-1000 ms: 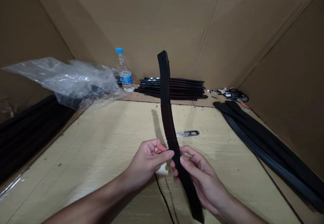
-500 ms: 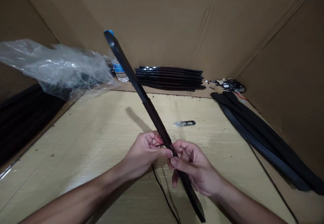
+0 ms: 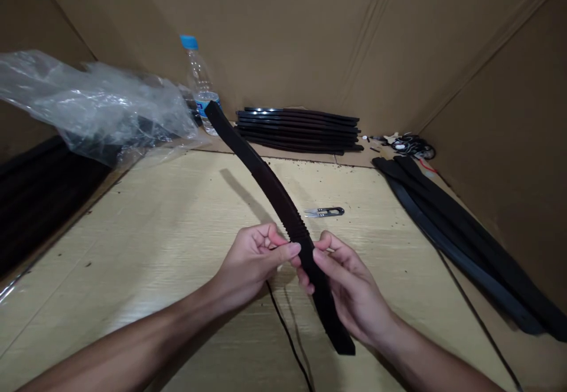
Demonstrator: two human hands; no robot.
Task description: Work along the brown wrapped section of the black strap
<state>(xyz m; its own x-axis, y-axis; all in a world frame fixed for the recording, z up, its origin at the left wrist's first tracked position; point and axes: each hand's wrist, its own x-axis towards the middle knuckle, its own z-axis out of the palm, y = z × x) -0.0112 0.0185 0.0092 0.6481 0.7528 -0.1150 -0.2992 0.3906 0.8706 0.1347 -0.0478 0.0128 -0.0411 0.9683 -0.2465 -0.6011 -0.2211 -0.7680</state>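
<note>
A long, dark, slightly curved strip [image 3: 283, 200] slants over the table, its middle wound with ridged dark cord. My left hand [image 3: 257, 256] is closed at the lower end of the winding, thumb on the strip's face. A thin black cord [image 3: 283, 318] runs down from beneath this hand to the bottom of the view. On the other edge, my right hand [image 3: 349, 280] pinches the strip between thumb and fingers, just below the winding. Some fingertips are hidden behind the strip. Thread snips [image 3: 325, 212] lie on the table beyond my right hand.
A stack of similar dark strips [image 3: 301, 129] lies at the back, beside a water bottle [image 3: 199, 79]. Clear plastic film [image 3: 119, 114] covers part of the dark strips [image 3: 48, 197] at left. More black strips [image 3: 465, 250] and a cord tangle [image 3: 411, 146] lie right. Cardboard walls [image 3: 283, 32] surround the table.
The strip has turned so its broad face shows, and its upper end has dropped, uncovering the bottle. Both hands still hold it just below the ridged part; my right hand has shifted slightly up.
</note>
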